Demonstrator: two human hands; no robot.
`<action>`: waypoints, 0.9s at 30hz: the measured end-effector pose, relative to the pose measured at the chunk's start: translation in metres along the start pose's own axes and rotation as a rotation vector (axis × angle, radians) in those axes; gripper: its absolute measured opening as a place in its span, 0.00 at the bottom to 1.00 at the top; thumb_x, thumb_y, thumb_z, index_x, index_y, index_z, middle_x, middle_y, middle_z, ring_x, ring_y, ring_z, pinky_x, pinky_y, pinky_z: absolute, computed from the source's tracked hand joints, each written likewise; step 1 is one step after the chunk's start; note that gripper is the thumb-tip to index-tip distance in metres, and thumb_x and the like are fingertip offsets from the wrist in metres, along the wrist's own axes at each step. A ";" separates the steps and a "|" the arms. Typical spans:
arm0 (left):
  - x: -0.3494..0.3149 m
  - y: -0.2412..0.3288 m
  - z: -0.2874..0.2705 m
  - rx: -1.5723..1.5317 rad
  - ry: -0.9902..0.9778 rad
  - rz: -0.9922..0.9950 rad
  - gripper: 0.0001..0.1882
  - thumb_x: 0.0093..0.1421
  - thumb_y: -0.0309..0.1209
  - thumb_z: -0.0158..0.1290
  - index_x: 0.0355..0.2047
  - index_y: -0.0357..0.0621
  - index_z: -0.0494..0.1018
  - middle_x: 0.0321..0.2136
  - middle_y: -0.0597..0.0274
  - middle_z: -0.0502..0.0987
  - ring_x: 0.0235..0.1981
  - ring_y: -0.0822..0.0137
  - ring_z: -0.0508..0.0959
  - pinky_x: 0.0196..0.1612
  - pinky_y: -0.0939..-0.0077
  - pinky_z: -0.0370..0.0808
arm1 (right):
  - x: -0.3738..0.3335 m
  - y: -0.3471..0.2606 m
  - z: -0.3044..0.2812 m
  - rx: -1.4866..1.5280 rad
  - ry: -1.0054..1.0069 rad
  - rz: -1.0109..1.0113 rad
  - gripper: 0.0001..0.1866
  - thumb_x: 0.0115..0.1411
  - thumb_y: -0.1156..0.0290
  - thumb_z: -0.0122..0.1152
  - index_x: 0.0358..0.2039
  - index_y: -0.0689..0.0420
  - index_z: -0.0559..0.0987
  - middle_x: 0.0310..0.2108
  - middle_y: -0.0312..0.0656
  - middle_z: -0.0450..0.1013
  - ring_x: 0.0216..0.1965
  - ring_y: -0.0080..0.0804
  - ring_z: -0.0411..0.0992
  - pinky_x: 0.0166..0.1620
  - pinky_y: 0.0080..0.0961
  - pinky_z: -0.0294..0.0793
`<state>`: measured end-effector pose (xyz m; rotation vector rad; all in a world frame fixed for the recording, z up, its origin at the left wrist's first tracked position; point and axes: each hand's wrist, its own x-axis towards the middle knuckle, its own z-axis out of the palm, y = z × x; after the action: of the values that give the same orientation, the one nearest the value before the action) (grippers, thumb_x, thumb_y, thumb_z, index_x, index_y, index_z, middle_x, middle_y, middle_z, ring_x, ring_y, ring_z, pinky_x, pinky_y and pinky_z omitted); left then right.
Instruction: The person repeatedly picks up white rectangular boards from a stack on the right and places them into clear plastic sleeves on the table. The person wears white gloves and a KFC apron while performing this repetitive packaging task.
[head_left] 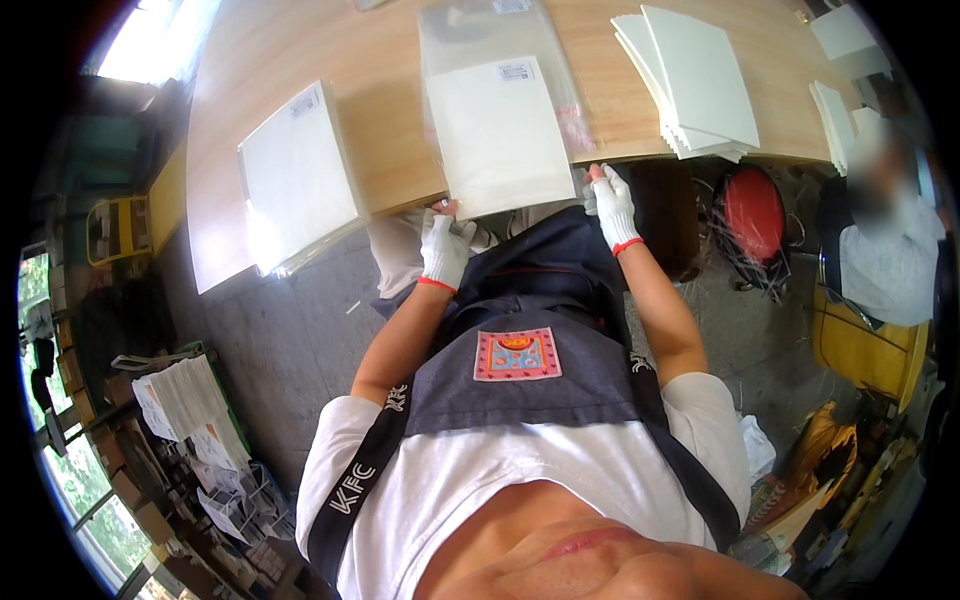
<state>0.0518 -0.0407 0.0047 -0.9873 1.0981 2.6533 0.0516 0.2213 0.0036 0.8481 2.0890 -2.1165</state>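
white sheet (505, 140) being touched at near-left corner by curled left hand (446, 248), half-curled right hand (612, 208) being held near right edge, grips unclear

Table (375, 45) ahead. Middle: sheet pack (505, 145) on top of plastic sleeves (465, 45), which stick out behind it; its near end overhangs the table edge. Left hand (445, 247) at its near left corner, right hand (611, 205) just beside the near right one. Left of it, wrapped stack (303, 180); right, board stack (703, 85). Stool (752, 215) past right hand, co-worker (885, 270) farther right. Papers (185, 398) lower left, off table.
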 end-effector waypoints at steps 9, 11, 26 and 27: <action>-0.043 0.074 0.016 0.486 -0.316 0.299 0.12 0.58 0.30 0.52 0.40 0.36 0.69 0.21 0.67 0.68 0.17 0.78 0.69 0.20 0.86 0.67 | 0.000 0.008 0.012 0.104 -0.409 -0.017 0.21 0.60 0.65 0.53 0.50 0.64 0.68 0.26 0.35 0.73 0.15 0.19 0.67 0.17 0.15 0.67; -0.059 0.110 0.005 0.648 -0.249 0.479 0.12 0.59 0.29 0.51 0.40 0.33 0.71 0.24 0.65 0.71 0.18 0.79 0.69 0.20 0.85 0.68 | -0.009 -0.005 0.043 0.181 -0.464 -0.020 0.19 0.61 0.67 0.51 0.50 0.61 0.68 0.26 0.35 0.72 0.19 0.18 0.68 0.21 0.16 0.68; -0.003 0.225 -0.123 0.385 0.312 0.816 0.25 0.54 0.23 0.36 0.54 0.31 0.62 0.50 0.51 0.68 0.50 0.62 0.70 0.49 0.75 0.68 | -0.047 -0.087 0.202 0.109 -0.847 -0.120 0.12 0.61 0.62 0.50 0.36 0.58 0.75 0.25 0.36 0.75 0.24 0.21 0.71 0.28 0.18 0.71; -0.002 0.217 -0.127 0.602 0.437 1.042 0.25 0.57 0.26 0.35 0.55 0.32 0.60 0.53 0.49 0.65 0.53 0.60 0.67 0.53 0.71 0.66 | -0.042 -0.092 0.176 0.200 -0.771 -0.149 0.12 0.62 0.64 0.49 0.37 0.58 0.75 0.27 0.36 0.75 0.24 0.21 0.71 0.28 0.18 0.72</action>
<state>0.0498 -0.2839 0.0685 -1.0357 2.9359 2.3289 -0.0100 0.0496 0.0934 -0.1424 1.5787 -2.2347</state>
